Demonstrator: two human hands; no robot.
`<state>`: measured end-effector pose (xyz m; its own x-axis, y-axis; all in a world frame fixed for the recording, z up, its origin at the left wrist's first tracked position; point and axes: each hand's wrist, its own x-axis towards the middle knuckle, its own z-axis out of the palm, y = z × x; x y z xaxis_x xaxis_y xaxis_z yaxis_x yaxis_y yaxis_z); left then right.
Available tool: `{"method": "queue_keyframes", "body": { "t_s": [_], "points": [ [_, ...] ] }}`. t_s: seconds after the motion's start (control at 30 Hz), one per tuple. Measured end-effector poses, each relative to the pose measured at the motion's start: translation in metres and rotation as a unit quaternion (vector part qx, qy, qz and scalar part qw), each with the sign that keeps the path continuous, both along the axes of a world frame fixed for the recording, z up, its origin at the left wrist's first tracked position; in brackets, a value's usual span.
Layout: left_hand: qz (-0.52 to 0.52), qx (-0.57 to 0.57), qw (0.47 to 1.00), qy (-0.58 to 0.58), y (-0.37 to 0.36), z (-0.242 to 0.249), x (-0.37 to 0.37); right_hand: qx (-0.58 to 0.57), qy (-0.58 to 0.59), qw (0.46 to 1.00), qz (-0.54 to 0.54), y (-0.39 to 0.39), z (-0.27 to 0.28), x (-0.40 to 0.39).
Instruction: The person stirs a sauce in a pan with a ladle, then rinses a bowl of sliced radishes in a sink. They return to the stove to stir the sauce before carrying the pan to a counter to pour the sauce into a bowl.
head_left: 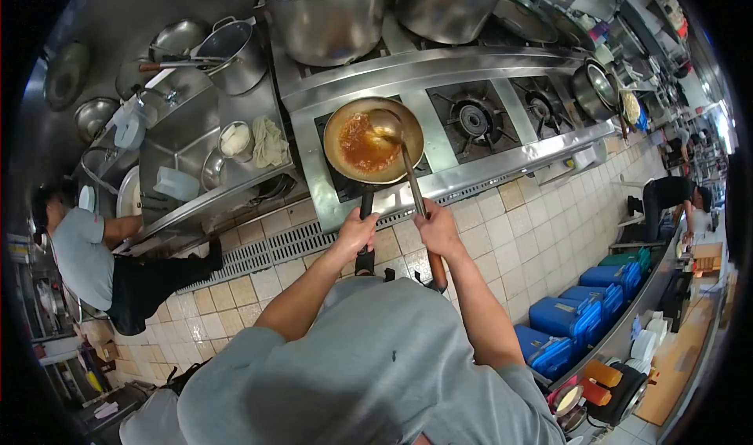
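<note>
A frying pan [332, 153] sits over a burner on the stove, with reddish-brown sauce [362, 148] and small bits in it. Its black handle points toward me, and my left hand [358, 232] is wrapped round it. My right hand [436, 229] grips the long handle of a metal ladle [411, 180]; the wooden end [436, 271] sticks out below the fist. The ladle's bowl [384, 123] rests in the right part of the pan, in or just over the sauce.
Two large stockpots [333, 25] stand behind the pan. Bare burners [474, 119] lie to its right. At left, a person [86, 249] in a grey shirt works by the sink [188, 123]. Blue bins [565, 319] line the right counter; another person [667, 202] bends farther off.
</note>
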<state>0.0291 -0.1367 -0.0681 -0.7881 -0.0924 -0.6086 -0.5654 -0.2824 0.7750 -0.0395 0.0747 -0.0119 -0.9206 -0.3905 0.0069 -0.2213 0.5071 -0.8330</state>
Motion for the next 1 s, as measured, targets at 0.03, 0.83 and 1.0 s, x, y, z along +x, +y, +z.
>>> {"method": "queue_keyframes", "body": {
  "t_s": [0.03,0.83,1.0],
  "points": [
    [-0.005,-0.004,1.0,0.003,0.001,0.005,0.001,-0.004,0.003,1.0,-0.005,0.005,0.02,0.003],
    [-0.401,0.003,0.916,0.029,0.47,0.092,-0.082,-0.045,-0.091,0.938,-0.331,0.541,0.119,0.118],
    [-0.492,0.032,0.869,0.034,0.585,0.093,-0.124,-0.211,-0.23,0.848,-0.427,0.62,0.087,0.11]
  ]
}}
